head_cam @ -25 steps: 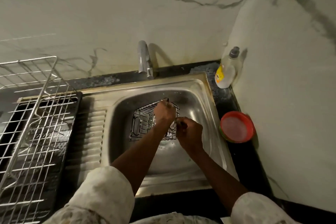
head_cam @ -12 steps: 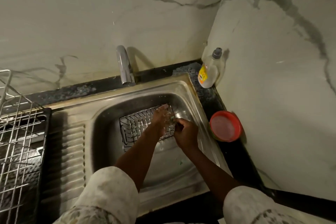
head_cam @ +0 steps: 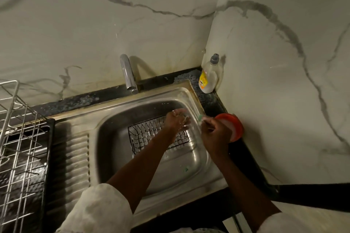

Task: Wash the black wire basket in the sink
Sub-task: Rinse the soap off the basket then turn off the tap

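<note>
Mid-scrub: my left hand (head_cam: 175,122) is touching the black wire basket (head_cam: 147,136), grip unclear; my right hand (head_cam: 216,134) is gripping a green scrubber (head_cam: 200,117), probably re-soaping next.
</note>
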`<state>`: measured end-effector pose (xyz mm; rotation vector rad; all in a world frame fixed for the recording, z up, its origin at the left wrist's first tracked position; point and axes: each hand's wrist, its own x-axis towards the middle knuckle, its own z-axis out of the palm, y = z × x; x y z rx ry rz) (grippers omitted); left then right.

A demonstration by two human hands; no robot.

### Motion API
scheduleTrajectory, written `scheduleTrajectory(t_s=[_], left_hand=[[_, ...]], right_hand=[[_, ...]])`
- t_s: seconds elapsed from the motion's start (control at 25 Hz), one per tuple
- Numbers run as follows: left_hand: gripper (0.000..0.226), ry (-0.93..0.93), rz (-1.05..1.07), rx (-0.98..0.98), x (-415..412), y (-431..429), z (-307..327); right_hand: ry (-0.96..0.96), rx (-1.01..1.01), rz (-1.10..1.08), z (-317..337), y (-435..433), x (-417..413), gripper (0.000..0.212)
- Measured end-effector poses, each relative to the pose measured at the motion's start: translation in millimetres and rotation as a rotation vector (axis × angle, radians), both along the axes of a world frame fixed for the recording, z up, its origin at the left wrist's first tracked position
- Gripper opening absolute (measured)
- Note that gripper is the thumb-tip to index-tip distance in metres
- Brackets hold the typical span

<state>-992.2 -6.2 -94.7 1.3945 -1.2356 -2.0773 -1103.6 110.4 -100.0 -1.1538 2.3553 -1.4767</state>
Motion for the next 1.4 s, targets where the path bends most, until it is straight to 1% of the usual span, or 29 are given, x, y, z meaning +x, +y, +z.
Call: scheduleTrajectory(t_s=[0.08,0.16,0.2,0.24,0.28,0.32,0.4,0.48,0.52,0.56,0.6,0.68,0.76,0.84,0.92,1.04,1.16,1.28,1.36,1.4], left_hand=[[0.031,0.040,-0.067,-0.054,-14,9,11],[0.026,0.024,-0.093,-0.096,-24,17,21],[0.022,-0.007,-0.078,-0.121,-26,18,21],[0.016,-0.044,-0.048,-0.141,-24,18,19],[0.012,-0.074,-0.006,-0.149,-17,15,17],[0.014,-0.092,0.050,-0.149,-7,10,16],[0.023,-0.091,0.186,-0.103,18,-8,10],[0.027,-0.104,0.335,-0.071,44,-32,8],[0.028,-0.135,0.381,-0.087,56,-46,6],[0.030,-0.160,0.382,-0.117,64,-59,7],[0.032,-0.173,0.334,-0.152,70,-73,9],[0.034,-0.178,0.180,-0.196,73,-100,15],[0.039,-0.173,0.072,-0.190,72,-122,20],[0.039,-0.091,0.052,-0.160,72,-139,19],[0.037,0.006,0.109,-0.139,74,-150,13],[0.042,0.069,0.217,-0.114,77,-160,6],[0.037,0.090,0.248,-0.100,75,-165,14],[0.028,0.044,0.297,-0.028,74,-173,14],[0.038,0.006,0.390,-0.008,80,-177,7],[0.038,0.014,0.422,0.010,84,-176,4]], right_hand=[[0.113,-0.044,-0.055,8,19,-30,0.013],[0.112,0.082,-0.078,9,30,-51,0.024],[0.111,0.158,-0.090,10,31,-55,0.031],[0.142,0.179,-0.095,12,31,-55,0.033],[0.191,0.154,-0.083,15,29,-50,0.030],[0.219,0.102,-0.053,19,24,-42,0.025],[0.169,0.035,0.035,22,12,-20,0.020],[0.063,0.055,0.149,15,-5,8,0.017],[0.042,0.068,0.214,9,-16,22,0.015],[0.036,0.078,0.282,5,-25,36,0.013],[0.040,0.087,0.349,2,-35,48,0.011],[0.035,0.106,0.464,-2,-53,70,0.009],[0.041,0.136,0.549,-9,-70,87,0.008],[0.105,0.174,0.574,-19,-82,98,0.010],[0.127,0.212,0.565,-28,-92,102,0.010],[0.121,0.246,0.564,-39,-106,104,0.009],[0.098,0.276,0.590,-47,-125,109,0.007],[0.032,0.288,0.604,-47,-144,112,0.008],[-0.039,0.327,0.611,-42,-154,114,0.012],[-0.074,0.335,0.627,-39,-159,115,0.015]])
